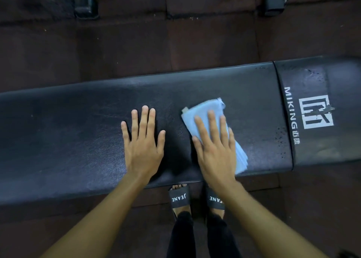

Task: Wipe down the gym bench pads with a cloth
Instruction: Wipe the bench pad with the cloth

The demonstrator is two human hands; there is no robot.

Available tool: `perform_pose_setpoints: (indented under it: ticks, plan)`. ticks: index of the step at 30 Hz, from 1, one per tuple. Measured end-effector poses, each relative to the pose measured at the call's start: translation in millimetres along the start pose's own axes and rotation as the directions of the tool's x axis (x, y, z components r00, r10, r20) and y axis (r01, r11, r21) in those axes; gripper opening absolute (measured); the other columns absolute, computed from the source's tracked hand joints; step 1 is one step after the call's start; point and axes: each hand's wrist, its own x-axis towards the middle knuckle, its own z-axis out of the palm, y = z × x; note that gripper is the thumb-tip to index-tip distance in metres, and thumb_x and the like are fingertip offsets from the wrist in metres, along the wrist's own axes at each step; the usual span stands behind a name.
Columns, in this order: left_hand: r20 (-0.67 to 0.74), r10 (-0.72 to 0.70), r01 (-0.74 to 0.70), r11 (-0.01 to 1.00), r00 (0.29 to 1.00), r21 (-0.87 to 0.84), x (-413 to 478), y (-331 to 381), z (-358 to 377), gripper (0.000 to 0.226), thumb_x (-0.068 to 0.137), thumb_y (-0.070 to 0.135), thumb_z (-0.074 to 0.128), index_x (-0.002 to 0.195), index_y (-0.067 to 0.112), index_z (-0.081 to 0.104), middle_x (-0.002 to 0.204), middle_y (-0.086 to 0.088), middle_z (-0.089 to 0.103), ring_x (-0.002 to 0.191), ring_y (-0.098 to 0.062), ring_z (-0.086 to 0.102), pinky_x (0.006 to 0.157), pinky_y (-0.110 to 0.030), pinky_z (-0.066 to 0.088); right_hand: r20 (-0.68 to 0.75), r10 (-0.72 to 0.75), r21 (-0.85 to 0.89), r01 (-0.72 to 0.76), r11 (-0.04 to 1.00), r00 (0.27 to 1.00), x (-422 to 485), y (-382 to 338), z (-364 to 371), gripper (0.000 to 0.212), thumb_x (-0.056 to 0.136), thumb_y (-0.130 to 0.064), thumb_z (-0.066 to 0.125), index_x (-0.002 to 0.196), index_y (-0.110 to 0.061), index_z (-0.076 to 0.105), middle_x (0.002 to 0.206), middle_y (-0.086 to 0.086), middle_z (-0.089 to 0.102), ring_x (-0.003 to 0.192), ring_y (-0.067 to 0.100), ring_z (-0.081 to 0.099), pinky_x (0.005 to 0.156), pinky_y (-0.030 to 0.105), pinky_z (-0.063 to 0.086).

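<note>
Dark rubber floor tiles (195, 43) fill the room beyond the fingertips, and 2 black steel frame feet (84, 2) sit far ahead of the hands at the top of the view. Under both palms runs the long bench pad (68, 140), black, creased leather, its long axis stretching out past the left hand on one side and past the right hand on the other. Out beyond the right hand a seam splits it from a 2nd, shorter pad (341, 93) printed with a white MIKING logo. The left hand (143, 142) lies flat and open on bare leather, fingers spread, gripping nothing. Just beside it the right hand (214, 146) is open too, palm pressing down on the cloth (203, 111), a folded light blue one. The cloth's long axis runs diagonally under the palm, 1 end poking out past the fingertips, the other toward the pad's near edge by the wrist. Below the wrists, 2 black slides (179, 197) stand on the floor.
</note>
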Motion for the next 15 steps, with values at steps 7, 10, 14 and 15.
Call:
perform_pose_setpoints:
  ticks: [7,10,14,15]
  plan:
    - [-0.041,0.043,-0.046,0.997,0.998,-0.068,7.0,67.4,-1.1,0.058,0.101,0.043,0.033,0.153,0.016,0.029,0.161,-0.006,0.024,0.150,-0.024,0.014,0.121,-0.053,0.011,0.012,-0.044,0.050,0.043,0.998,0.999,117.7,49.0,-29.3,0.050,0.104,-0.045,0.025,0.154,-0.037,0.019,0.165,-0.006,0.008,0.152,0.020,0.003,0.122,0.044,0.009]
    - [-0.054,0.099,-0.102,0.993,0.994,-0.066,16.2,120.9,1.4,0.058,0.101,0.043,0.035,0.152,0.016,0.030,0.161,-0.005,0.024,0.150,-0.024,0.016,0.121,-0.052,0.012,-0.008,-0.002,0.047,0.002,0.999,1.000,132.3,83.3,-42.0,0.051,0.105,-0.044,0.025,0.154,-0.034,0.020,0.165,-0.005,0.009,0.152,0.021,0.005,0.122,0.044,0.009]
    - [-0.010,0.087,-0.088,0.993,0.996,-0.074,30.7,173.2,11.0,0.058,0.102,0.044,0.031,0.154,0.019,0.025,0.162,-0.002,0.019,0.151,-0.023,0.012,0.121,-0.052,0.009,-0.027,0.043,0.057,-0.042,0.997,0.999,92.4,135.5,-50.0,0.051,0.105,-0.043,0.029,0.154,-0.034,0.019,0.165,-0.004,0.010,0.152,0.022,0.006,0.122,0.040,0.010]
    - [0.001,0.062,-0.062,0.995,0.998,-0.076,33.9,180.2,15.2,0.058,0.102,0.044,0.030,0.154,0.020,0.024,0.162,-0.002,0.018,0.151,-0.023,0.010,0.121,-0.052,0.008,-0.033,0.041,0.048,-0.039,0.998,0.999,72.3,144.6,-48.6,0.052,0.105,-0.041,0.032,0.155,-0.033,0.020,0.164,-0.002,0.012,0.151,0.022,0.008,0.121,0.040,0.013]
